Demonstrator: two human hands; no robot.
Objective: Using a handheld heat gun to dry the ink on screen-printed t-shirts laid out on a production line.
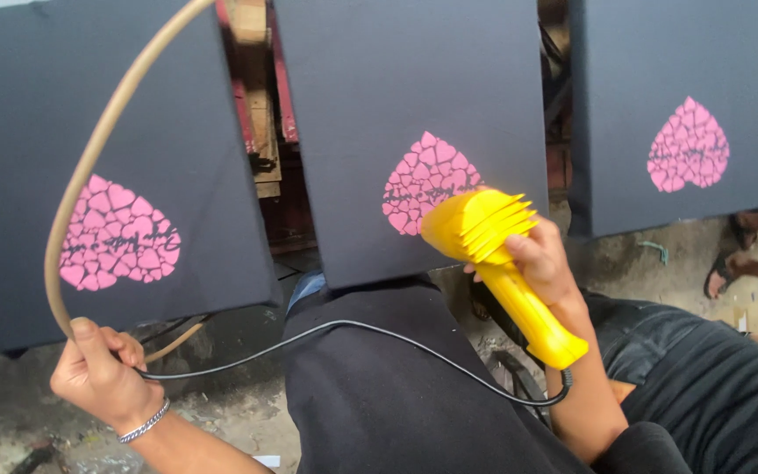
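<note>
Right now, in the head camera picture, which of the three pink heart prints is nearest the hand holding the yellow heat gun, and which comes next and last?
From the right hand on the yellow heat gun:
1. Middle pink heart, just beside the gun's nozzle, up and left.
2. Right pink heart, on the panel up to the right.
3. Left pink heart, far left, nearer the left hand.

I am seeing a yellow heat gun (495, 263) lying slantwise in the right hand (544, 263), its finned nozzle end pointing up and left, sitting just at the lower right edge of the pink heart print (427, 180) on the middle dark panel (396, 96). Its black cord (344, 329) is running from the handle's butt leftward in a low arc into the left hand (98, 373), which is also gripping a tan hose (89, 158) curving upward.
</note>
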